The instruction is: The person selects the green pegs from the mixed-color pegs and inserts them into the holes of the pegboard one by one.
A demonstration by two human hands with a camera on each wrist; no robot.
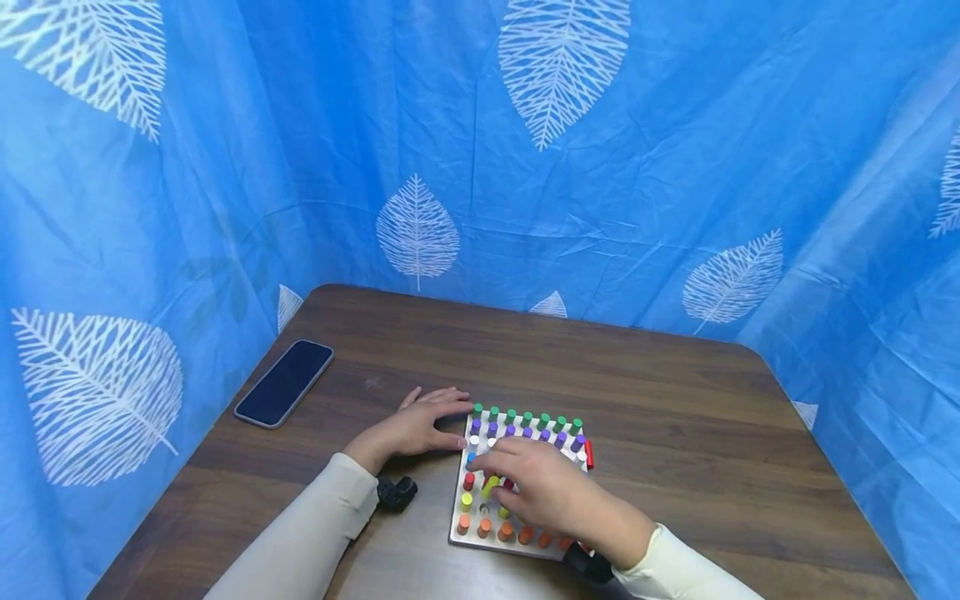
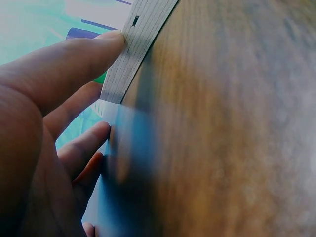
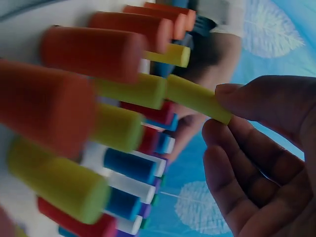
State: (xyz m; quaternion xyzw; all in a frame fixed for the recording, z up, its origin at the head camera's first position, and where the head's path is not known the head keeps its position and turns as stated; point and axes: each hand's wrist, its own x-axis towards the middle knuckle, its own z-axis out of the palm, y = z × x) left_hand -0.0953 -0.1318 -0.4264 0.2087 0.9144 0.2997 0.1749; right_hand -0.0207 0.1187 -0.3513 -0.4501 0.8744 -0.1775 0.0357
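My right hand (image 1: 543,483) is over a square pegboard (image 1: 487,544) and pinches a yellow peg (image 3: 197,98) between thumb and fingertips. In the head view that yellow peg (image 1: 491,486) is tilted above the yellow row, close to a bare hole (image 1: 484,508). Rows of coloured pegs stand in the board: green (image 1: 527,417), purple, white, blue, red, yellow and orange (image 1: 506,532). My left hand (image 1: 416,429) lies at the board's left side, fingers extended. Its thumb (image 2: 106,47) touches the board's layered edge (image 2: 140,39). My right hand hides part of the middle rows.
The board rests on a dark wooden table (image 1: 675,417). A red piece (image 1: 589,454) is at its right edge. A phone (image 1: 285,383) lies at the table's left side. Blue curtains (image 1: 480,208) with white leaf prints hang around the table.
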